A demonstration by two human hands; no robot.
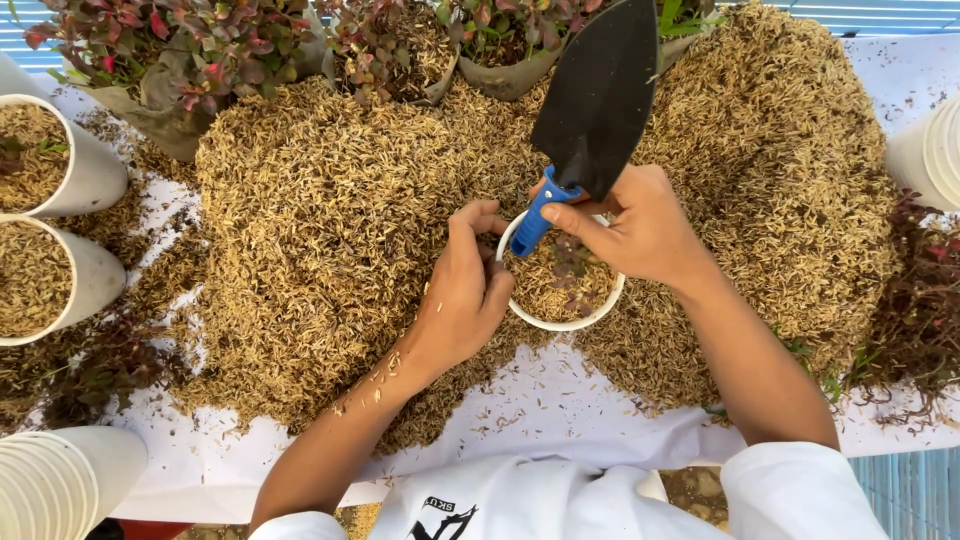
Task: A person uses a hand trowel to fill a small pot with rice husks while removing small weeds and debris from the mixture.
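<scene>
Head view, looking straight down. The left hand [465, 295] is curling over the near-left rim of a small white pot [560, 322], fingers bent and pressing down into the husk fill just inside the rim; it is grasping no separate object, only touching the pot and its contents. The right hand [640, 225] is clenching the blue handle of a garden trowel [590, 100], whose black blade is pointing up and away from the person, over the far side of the pot. The thumb is lying along the handle.

The white pot is sitting in the middle of a wide heap of rice husk [330, 230], which is spreading over a white sheet [560, 410] covering the table. A small reddish-leaved seedling [572, 265] is standing in the pot's fill (partly hidden under the right hand, so its stem base is not visible).

Two husk-filled white pots [40, 225] are standing at the left edge. A stack of empty white pots [60, 485] is lying at lower left. Bagged red-leaved plants [200, 45] are lining the far edge. Loose uprooted plants [920, 310] are lying at right.
</scene>
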